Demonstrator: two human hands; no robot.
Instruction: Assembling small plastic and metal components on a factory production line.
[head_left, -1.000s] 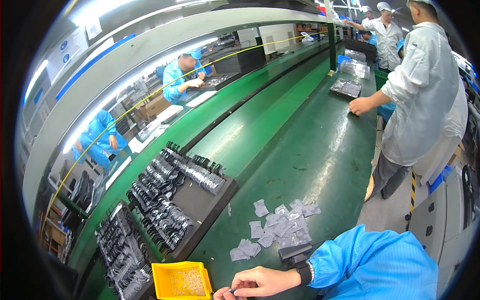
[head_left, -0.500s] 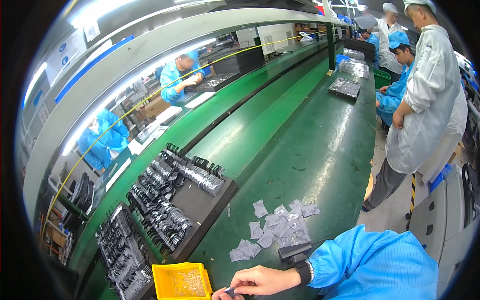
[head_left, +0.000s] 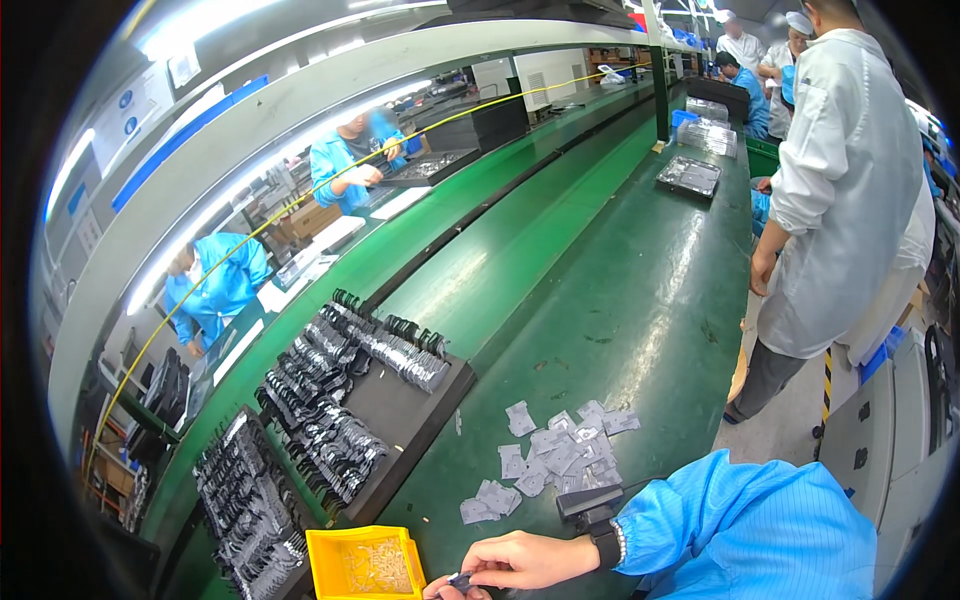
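At the lower edge, my right hand (head_left: pixel 525 560) pinches a small dark piece (head_left: pixel 460 579) between thumb and fingers. Fingertips of my left hand (head_left: pixel 436 589) touch the same piece from the other side; the rest of that hand is out of the picture. The piece is mostly covered, so its kind does not show. Just left of my hands stands a yellow bin (head_left: pixel 322 560) holding many thin tan pieces (head_left: pixel 378 568). Beyond my right wrist, flat grey plates (head_left: pixel 565 450) lie in a loose pile on the green bench (head_left: pixel 610 330).
A black block-shaped object (head_left: pixel 588 500) with a cable sits beside my right wrist. On the left, black trays (head_left: pixel 415 430) carry rows of dark, shiny parts (head_left: pixel 325 420). Farther off lies a tray of parts (head_left: pixel 690 176). A person in a white coat (head_left: pixel 840 200) stands at the right edge.
My hands and the small piece have barely moved. The white-coated person at the right has turned and shifted left. Across the bench, two people in blue have changed posture.
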